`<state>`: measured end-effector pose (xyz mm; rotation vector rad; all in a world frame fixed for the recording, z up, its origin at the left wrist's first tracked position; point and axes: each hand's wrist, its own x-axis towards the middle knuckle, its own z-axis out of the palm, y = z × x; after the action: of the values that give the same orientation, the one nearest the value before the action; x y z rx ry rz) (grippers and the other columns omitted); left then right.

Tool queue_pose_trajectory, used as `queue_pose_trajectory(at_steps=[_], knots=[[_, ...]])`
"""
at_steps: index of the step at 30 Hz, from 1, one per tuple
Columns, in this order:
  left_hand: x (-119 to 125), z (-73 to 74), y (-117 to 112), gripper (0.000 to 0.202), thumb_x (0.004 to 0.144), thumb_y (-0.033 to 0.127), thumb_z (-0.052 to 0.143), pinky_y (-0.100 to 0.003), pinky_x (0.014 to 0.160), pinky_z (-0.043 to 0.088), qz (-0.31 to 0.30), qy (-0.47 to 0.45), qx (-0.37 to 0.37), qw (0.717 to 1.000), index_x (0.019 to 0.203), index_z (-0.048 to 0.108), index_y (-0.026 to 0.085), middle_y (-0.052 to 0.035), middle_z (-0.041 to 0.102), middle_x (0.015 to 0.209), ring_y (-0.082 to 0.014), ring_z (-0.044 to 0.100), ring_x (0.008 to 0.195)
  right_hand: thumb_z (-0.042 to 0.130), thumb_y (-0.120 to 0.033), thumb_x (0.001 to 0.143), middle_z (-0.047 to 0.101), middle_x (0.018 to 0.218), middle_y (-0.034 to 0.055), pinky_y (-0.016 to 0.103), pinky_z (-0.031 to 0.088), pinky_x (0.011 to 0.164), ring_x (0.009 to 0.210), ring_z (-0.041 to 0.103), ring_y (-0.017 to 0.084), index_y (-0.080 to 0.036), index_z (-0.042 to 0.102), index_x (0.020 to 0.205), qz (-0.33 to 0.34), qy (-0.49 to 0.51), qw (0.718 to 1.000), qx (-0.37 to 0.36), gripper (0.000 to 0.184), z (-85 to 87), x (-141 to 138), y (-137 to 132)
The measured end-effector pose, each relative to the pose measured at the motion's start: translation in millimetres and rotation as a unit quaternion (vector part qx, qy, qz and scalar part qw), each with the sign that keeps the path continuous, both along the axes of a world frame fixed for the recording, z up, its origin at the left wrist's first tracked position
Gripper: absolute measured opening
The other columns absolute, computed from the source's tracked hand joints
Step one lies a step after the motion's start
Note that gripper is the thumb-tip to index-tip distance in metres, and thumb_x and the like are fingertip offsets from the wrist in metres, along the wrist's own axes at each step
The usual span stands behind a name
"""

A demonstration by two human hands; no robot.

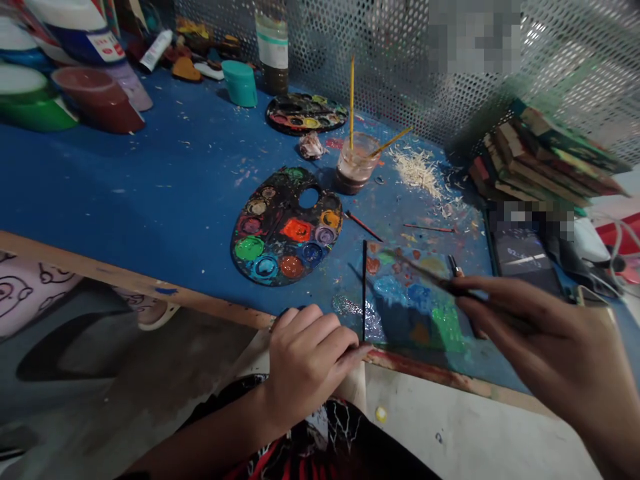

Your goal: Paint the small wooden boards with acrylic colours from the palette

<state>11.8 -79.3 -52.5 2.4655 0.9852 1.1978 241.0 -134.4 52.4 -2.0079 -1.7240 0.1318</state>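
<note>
My right hand (535, 327) is closed around a thin paintbrush (425, 272), its tip over the upper part of a flat painted panel (400, 317). The panel has a dark left edge and bears wet-looking blue, green, brown and glittery patches. At the table's front edge, my left hand (313, 363) is curled with its thumb by the panel's lower left corner; its palm side is hidden. Left of the panel lies a black oval palette (273, 223) with wells of orange, green, blue and brown paint. Two thin brushes, one red and black (364, 225), one reddish (429, 228), lie above the panel.
Behind the palette stand a jar of murky water (356, 167) with two yellow-handled brushes, crumpled tissue (311, 145) and a second palette (306, 113). Pale shavings (419, 172), stacked books (545, 157) and a phone (523, 250) are right. Paint tubs (100, 97) stand far left, before a perforated metal panel (390, 67).
</note>
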Motion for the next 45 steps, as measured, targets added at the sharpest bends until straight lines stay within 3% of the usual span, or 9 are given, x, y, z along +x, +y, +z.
queue_pose_trajectory(at_steps=[4,11,16,21,25,29,35,41,45], knots=[[-3,-5.3,-2,0.017,0.079,0.033,0.074,-0.034,0.064,0.031,0.001,-0.007,0.034,0.999,0.073,0.065,0.021,0.0015,0.06,0.065,-0.0176,0.048,0.068,0.056,-0.056,0.085,0.068,0.067,0.0028,0.026,0.046,0.049,0.056,0.062,0.017,-0.023,0.068,0.094,-0.196,0.04,0.979,0.033,0.037,-11.7,5,-21],[-12,-20.0,-17,0.021,0.088,0.036,0.062,-0.042,0.086,0.037,0.005,-0.016,0.038,0.999,0.102,0.071,0.023,-0.0068,0.067,0.094,-0.0246,0.053,0.094,0.032,-0.048,0.097,0.07,0.068,0.0044,0.029,0.042,0.051,0.06,0.064,0.022,-0.025,0.051,0.07,-0.322,-0.045,0.944,-0.049,0.04,-62.2,-9,-73],[-8,-21.9,-25,0.027,0.083,0.021,0.066,-0.045,0.091,0.036,0.029,-0.005,0.044,0.999,0.109,0.071,0.025,-0.0078,0.066,0.102,-0.026,0.054,0.099,0.034,-0.046,0.097,0.066,0.063,0.0013,0.029,0.042,0.05,0.056,0.063,0.023,-0.027,0.047,0.073,-0.345,-0.072,0.934,-0.052,0.034,-73.1,-27,-80],[-5,-18.7,-31,0.034,0.084,0.015,0.062,-0.046,0.092,0.034,0.02,-0.006,0.018,1.0,0.117,0.067,0.022,-0.0092,0.066,0.105,-0.0265,0.05,0.1,0.038,-0.05,0.096,0.067,0.063,0.0022,0.029,0.045,0.056,0.056,0.06,0.018,-0.024,0.049,0.072,-0.349,0.098,0.932,0.005,0.037,-80.8,-36,-80],[-10,0.0,-29,0.043,0.088,0.008,0.054,-0.039,0.089,0.037,-0.035,-0.025,-0.064,0.997,0.129,0.058,0.019,-0.0093,0.059,0.111,-0.0218,0.048,0.103,0.04,-0.045,0.096,0.073,0.083,0.0058,0.028,0.049,0.051,0.05,0.058,0.014,-0.024,0.042,0.081,-0.292,0.346,0.884,0.116,0.026,-78.1,-43,-81],[-11,47.5,1,0.039,0.093,0.011,0.046,-0.031,0.086,0.043,-0.111,-0.068,-0.106,0.986,0.128,0.058,0.023,-0.0058,0.057,0.111,-0.0164,0.05,0.1,0.044,-0.039,0.095,0.07,0.115,0.0104,0.024,0.042,0.041,0.043,0.054,0.008,-0.023,0.04,0.081,-0.251,0.404,0.842,0.255,0.022,-47.1,-36,-59],[32,112.7,96,0.035,0.088,0.023,0.051,-0.035,0.1,0.037,-0.146,-0.098,-0.209,0.962,0.119,0.066,0.016,-0.0054,0.064,0.108,-0.0194,0.054,0.108,0.056,-0.048,0.085,0.068,0.121,0.0083,0.022,0.029,0.03,0.039,0.055,0.008,-0.022,0.044,0.08,-0.159,0.442,0.834,0.289,0.028,3.0,10,23],[53,119.3,150,0.031,0.08,0.027,0.05,-0.023,0.051,0.029,-0.163,-0.113,-0.341,0.919,0.1,0.068,0.012,0.0014,0.048,0.063,-0.0094,0.039,0.054,0.061,-0.052,0.077,0.067,0.121,0.0089,0.019,0.031,0.027,0.034,0.051,0.004,-0.021,0.042,0.079,-0.111,0.492,0.824,0.257,0.036,0.8,30,74],[48,113.2,152,0.037,0.08,0.03,0.051,-0.023,0.047,0.019,-0.181,-0.125,-0.376,0.9,0.109,0.065,0.011,0.0031,0.042,0.062,-0.0077,0.031,0.05,0.062,-0.055,0.076,0.063,0.128,0.0094,0.018,0.034,0.028,0.035,0.049,0.002,-0.022,0.04,0.08,-0.091,0.494,0.826,0.255,0.04,-10.8,30,75]])
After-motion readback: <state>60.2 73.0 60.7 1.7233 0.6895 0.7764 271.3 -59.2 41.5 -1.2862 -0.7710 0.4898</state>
